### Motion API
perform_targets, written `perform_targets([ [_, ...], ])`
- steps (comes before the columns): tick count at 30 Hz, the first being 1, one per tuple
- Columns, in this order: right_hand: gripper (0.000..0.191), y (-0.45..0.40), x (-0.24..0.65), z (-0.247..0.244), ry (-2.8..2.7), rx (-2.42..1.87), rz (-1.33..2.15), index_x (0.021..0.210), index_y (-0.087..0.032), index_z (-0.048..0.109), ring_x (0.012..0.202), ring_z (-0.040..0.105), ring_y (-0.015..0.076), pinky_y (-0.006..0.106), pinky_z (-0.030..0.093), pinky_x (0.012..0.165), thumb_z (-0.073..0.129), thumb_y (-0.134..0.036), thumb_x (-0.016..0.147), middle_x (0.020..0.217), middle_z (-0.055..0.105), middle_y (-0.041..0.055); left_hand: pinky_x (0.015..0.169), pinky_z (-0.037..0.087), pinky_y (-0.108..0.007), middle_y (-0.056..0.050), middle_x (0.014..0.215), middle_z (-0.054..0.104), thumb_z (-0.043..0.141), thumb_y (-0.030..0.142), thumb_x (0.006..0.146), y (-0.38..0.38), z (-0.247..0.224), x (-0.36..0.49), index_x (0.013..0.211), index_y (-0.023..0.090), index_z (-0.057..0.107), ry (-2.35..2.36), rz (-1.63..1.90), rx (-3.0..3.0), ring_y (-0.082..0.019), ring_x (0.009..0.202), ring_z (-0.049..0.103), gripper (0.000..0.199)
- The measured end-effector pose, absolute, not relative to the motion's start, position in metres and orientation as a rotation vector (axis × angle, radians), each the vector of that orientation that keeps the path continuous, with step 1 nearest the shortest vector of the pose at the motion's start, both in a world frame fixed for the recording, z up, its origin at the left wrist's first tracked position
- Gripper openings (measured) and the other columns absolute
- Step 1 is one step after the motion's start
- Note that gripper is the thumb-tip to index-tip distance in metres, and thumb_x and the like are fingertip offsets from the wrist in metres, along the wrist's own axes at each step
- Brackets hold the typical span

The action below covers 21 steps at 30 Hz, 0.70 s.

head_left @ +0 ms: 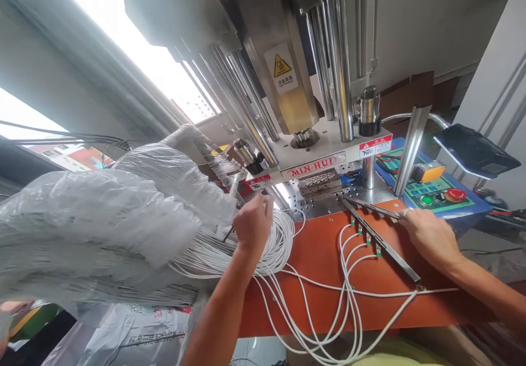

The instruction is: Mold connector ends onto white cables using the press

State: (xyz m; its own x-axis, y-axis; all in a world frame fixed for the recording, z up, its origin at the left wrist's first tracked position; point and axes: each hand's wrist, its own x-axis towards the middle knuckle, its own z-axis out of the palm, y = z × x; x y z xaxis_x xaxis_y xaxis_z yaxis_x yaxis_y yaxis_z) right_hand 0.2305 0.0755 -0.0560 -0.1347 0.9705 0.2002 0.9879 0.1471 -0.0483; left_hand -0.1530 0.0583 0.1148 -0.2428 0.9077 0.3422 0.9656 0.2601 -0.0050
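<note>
Hands well apart, nothing shared between them. Left hand (253, 224) is closed on a coil of white cable (275, 245), right hand (431, 237) lies across the end of a metal bar (380, 240), green-tipped cable ends lined up along it, all on an orange board (312, 256). Clear plastic bag (98, 218) bulges off to the left. Behind sit a big MIN-HUI press (316, 164) and a control panel (441, 196) with a red button.

Loose white cables (345, 300) and a slotted steel bar (381, 240) were found lying on the orange work board (312, 256)
</note>
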Motion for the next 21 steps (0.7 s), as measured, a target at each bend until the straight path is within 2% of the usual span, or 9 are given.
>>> perform_targets([
  [3,0.024,0.081,0.218,-0.054,-2.248,-1.859,-0.105,0.095,-0.019,0.062,0.087,0.051,0.0264,0.034,0.034,0.065,0.038,-0.022,0.098,0.091,0.058,0.0095,0.093,0.049,-0.034,-0.006,0.111,0.068,0.054,0.039,0.095,0.049,0.075,-0.087,0.119,0.022,0.061,-1.663,-0.503,-2.544,-0.022,0.11,0.059,0.031],
  [5,0.027,0.084,0.216,-0.054,-2.278,-1.807,-0.093,0.096,-0.019,0.062,0.087,0.052,0.0266,0.035,0.034,0.065,0.035,-0.02,0.097,0.093,0.059,0.0106,0.108,0.043,-0.035,-0.006,0.131,0.06,0.061,0.03,0.091,0.063,0.043,-0.056,0.131,0.021,0.054,-1.389,-0.52,-2.867,-0.02,0.127,0.048,0.042],
  [7,0.028,0.083,0.217,-0.051,-2.284,-1.779,-0.086,0.104,-0.02,0.063,0.091,0.053,0.0289,0.036,0.036,0.064,0.036,-0.023,0.096,0.1,0.061,0.0118,0.115,0.036,-0.037,-0.006,0.14,0.053,0.065,0.024,0.087,0.085,0.016,-0.038,0.135,0.019,0.049,-1.29,-0.442,-3.019,-0.021,0.139,0.035,0.051],
  [9,0.032,0.075,0.218,-0.048,-2.226,-1.743,-0.041,0.12,-0.021,0.058,0.099,0.055,0.031,0.037,0.04,0.065,0.042,-0.03,0.095,0.112,0.062,0.0128,0.115,0.037,-0.04,-0.006,0.143,0.051,0.067,0.023,0.086,0.107,-0.001,-0.031,0.136,0.019,0.048,-1.277,-0.324,-3.092,-0.022,0.142,0.031,0.054],
  [11,0.049,0.062,0.215,-0.045,-2.21,-1.627,0.069,0.136,-0.021,0.048,0.104,0.057,0.0304,0.038,0.045,0.072,0.051,-0.038,0.091,0.118,0.062,0.0125,0.115,0.038,-0.041,-0.006,0.142,0.051,0.067,0.024,0.085,0.122,-0.009,-0.031,0.135,0.021,0.049,-1.26,-0.252,-3.125,-0.023,0.14,0.034,0.054],
  [13,0.065,0.046,0.205,-0.045,-2.268,-1.508,0.156,0.143,-0.019,0.039,0.105,0.059,0.0296,0.039,0.048,0.081,0.06,-0.04,0.085,0.117,0.064,0.012,0.116,0.036,-0.042,-0.007,0.14,0.051,0.067,0.024,0.085,0.13,-0.011,-0.032,0.133,0.022,0.051,-1.208,-0.247,-3.152,-0.023,0.137,0.038,0.051],
  [15,0.071,0.034,0.192,-0.048,-2.328,-1.479,0.154,0.144,-0.016,0.039,0.102,0.06,0.0309,0.041,0.048,0.084,0.065,-0.034,0.08,0.111,0.066,0.0128,0.117,0.035,-0.04,-0.008,0.138,0.052,0.067,0.024,0.085,0.134,-0.011,-0.034,0.129,0.021,0.053,-1.135,-0.269,-3.19,-0.022,0.136,0.039,0.046],
  [18,0.065,0.027,0.175,-0.058,-2.328,-1.485,0.09,0.14,-0.009,0.041,0.099,0.06,0.0313,0.042,0.05,0.083,0.062,-0.02,0.079,0.106,0.066,0.0154,0.118,0.033,-0.039,-0.011,0.139,0.05,0.067,0.023,0.084,0.139,-0.014,-0.039,0.124,0.017,0.055,-1.024,-0.284,-3.249,-0.023,0.138,0.036,0.043],
  [21,0.063,0.033,0.172,-0.069,-2.276,-1.457,0.06,0.141,-0.009,0.038,0.106,0.059,0.0294,0.04,0.049,0.089,0.053,-0.01,0.08,0.115,0.063,0.0166,0.116,0.035,-0.04,-0.013,0.141,0.049,0.068,0.023,0.082,0.141,-0.017,-0.044,0.119,0.014,0.055,-1.016,-0.262,-3.255,-0.026,0.138,0.036,0.041],
])
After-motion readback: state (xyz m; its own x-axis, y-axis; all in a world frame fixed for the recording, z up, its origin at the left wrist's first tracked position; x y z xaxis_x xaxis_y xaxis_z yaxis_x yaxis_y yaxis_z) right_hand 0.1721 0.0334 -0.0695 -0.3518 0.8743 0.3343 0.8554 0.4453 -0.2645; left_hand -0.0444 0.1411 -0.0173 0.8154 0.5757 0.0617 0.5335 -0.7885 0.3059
